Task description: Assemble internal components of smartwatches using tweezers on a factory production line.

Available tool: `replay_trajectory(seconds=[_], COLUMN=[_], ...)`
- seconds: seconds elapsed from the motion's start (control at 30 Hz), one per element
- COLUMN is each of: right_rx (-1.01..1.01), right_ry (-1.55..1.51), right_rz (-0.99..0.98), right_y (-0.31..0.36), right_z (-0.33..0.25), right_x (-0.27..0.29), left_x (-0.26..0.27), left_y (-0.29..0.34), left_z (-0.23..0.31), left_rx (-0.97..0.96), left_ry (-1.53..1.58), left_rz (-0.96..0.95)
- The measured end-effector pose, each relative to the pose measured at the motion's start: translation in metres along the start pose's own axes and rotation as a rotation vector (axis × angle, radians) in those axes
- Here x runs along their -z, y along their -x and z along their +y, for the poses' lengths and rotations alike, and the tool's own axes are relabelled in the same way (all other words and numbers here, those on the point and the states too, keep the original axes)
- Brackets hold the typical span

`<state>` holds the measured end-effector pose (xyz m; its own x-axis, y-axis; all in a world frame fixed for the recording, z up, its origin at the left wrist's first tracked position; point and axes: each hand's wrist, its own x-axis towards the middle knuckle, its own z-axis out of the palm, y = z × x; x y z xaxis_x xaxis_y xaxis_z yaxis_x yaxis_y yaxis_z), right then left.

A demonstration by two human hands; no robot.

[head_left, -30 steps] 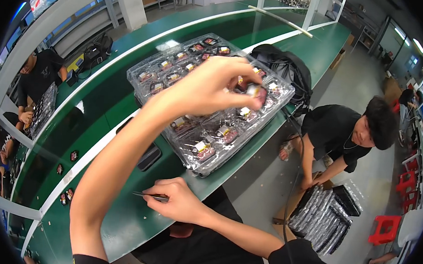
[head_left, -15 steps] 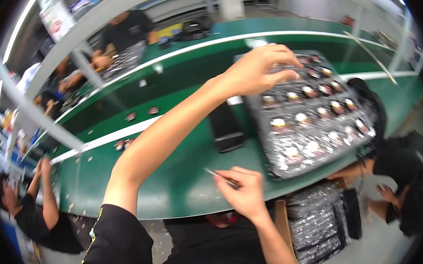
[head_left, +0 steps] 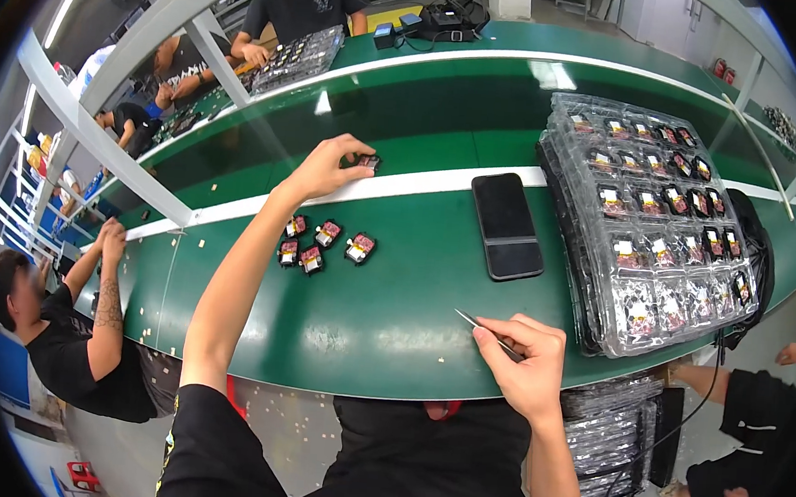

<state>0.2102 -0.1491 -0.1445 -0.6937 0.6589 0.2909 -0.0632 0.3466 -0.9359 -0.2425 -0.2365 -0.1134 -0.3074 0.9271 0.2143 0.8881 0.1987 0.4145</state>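
My left hand (head_left: pixel 332 164) reaches over the white rail at the far side of my bench. Its thumb and fingers close around a small black module (head_left: pixel 367 162) with a pinkish face. Tweezers (head_left: pixel 495 339), their tips pointing away and to the left, are held in my right hand (head_left: pixel 529 361) above the green bench. Several similar black modules, such as one module (head_left: pixel 359 248) with a white and yellow label, lie in a loose cluster beside my left forearm. Farther right, a clear plastic tray (head_left: pixel 609 234) holds rows of such modules, on top of a stack.
A dark folding phone (head_left: pixel 502 210) lies between the module cluster and the tray. The white rail (head_left: pixel 421 184) separates my bench from a green channel. A box of plastic trays (head_left: pixel 601 447) sits below the bench edge. Co-workers are opposite, at left and at right.
My left hand has gone from above the tray to the rail at left and closed on a module. My right hand still holds the tweezers. The view has shifted, exposing the module cluster.
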Motion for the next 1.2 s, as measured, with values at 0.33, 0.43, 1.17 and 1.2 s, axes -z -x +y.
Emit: replay_trajectory(seconds=[0.33, 0.43, 1.17, 1.2], right_rx=[-0.036, -0.069, -0.151, -0.091], right_ry=[-0.090, -0.119, 0.050, 0.101], right_rz=[0.144, 0.116, -0.156, -0.188], right_y=[0.008, 0.005, -0.009, -0.010], right_z=[0.006, 0.000, -0.010, -0.009], right_x=[0.001, 0.004, -0.001, -0.004], left_x=[-0.028, -0.037, -0.060, -0.061], left_y=[0.076, 0.115, 0.143, 0.141], left_z=[0.145, 0.169, 0.169, 0.168], left_rx=[-0.408, -0.460, -0.238, -0.261], left_ry=[0.084, 0.115, 0.295, 0.290], left_rz=[-0.165, -0.276, -0.222, -0.223])
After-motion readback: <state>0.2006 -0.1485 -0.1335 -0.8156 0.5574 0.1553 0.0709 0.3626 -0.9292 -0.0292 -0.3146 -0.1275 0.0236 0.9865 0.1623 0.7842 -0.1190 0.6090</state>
